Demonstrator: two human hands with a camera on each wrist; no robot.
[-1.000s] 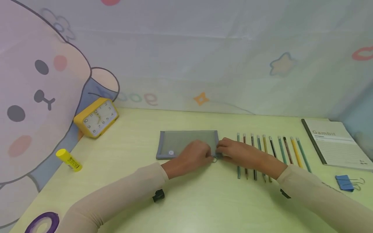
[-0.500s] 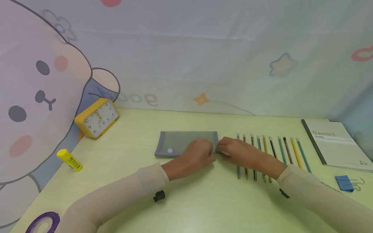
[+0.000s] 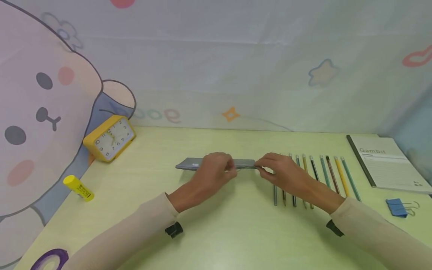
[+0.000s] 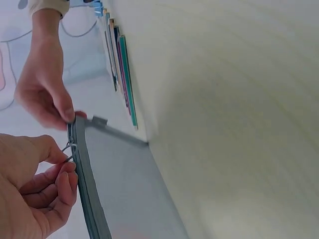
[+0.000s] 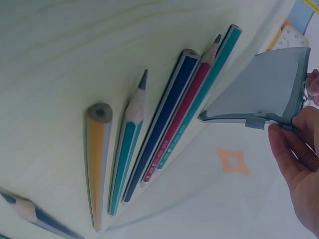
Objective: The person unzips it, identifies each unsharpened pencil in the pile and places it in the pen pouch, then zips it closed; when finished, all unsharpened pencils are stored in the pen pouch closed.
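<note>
A grey mesh zip pouch is tilted up on its far edge on the pale green table and shows nearly edge-on. My left hand pinches the pouch's metal zipper ring at the zipper edge. My right hand pinches the pouch's right end corner. In the right wrist view the pouch stands raised beside the pencils, with my right hand's fingers on its corner. A row of several coloured pencils lies just right of my right hand.
A yellow alarm clock stands at the back left and a yellow glue stick lies nearer the left edge. A grey notebook and a blue binder clip lie at the right. A printed cloth backdrop rises behind the table.
The pouch lay flat a second ago; now its near edge is lifted so it stands on edge. Both hands have risen slightly with it and moved a little apart.
</note>
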